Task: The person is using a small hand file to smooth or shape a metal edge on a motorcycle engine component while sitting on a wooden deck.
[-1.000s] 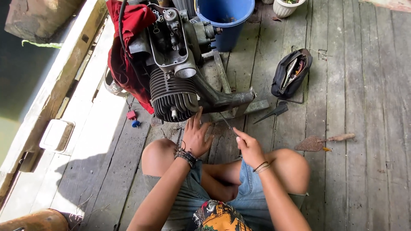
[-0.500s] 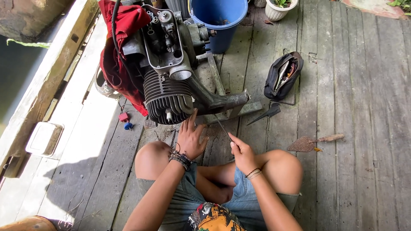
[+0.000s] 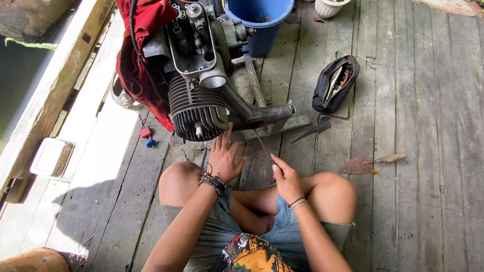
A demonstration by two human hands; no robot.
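Hands [image 3: 224, 158], two; engine [image 3: 199, 100], one.

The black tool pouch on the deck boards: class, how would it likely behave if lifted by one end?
The black tool pouch looks like soft fabric, so it would probably sag. It lies unzipped with tools showing, so they might slide out. Likely heavy for its size.

Blue bucket [image 3: 262, 20], black tool pouch [image 3: 335, 84], rusty trowel [image 3: 359, 164]

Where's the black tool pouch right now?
In the head view, the black tool pouch lies open on the wooden deck at upper right, right of the engine and just above a dark pointed blade.
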